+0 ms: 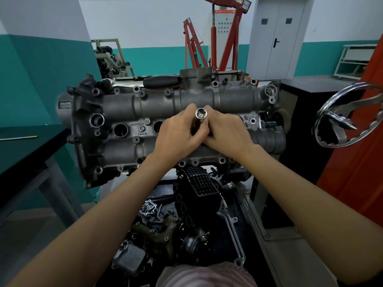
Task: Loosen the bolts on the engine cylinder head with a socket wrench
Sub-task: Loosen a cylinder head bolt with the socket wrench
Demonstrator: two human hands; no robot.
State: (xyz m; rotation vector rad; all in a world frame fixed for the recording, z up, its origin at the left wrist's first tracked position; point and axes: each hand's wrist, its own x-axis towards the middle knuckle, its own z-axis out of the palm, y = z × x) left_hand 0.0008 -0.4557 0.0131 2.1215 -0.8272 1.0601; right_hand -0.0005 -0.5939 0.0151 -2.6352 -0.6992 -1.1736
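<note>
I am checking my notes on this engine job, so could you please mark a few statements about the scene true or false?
1. Both hands hold the shiny steel socket tool. True.
2. The socket's open end faces the camera. True.
3. The grey cast-metal cylinder head cover lies on the floor. False: it is raised in front of the person.
4. The left hand rests on the dark table. False: it grips the tool.
5. A black-handled tool lies along the engine's far edge. True.

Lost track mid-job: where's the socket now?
Head view, centre: the socket is held between left hand and right hand, over the cylinder head.
</note>
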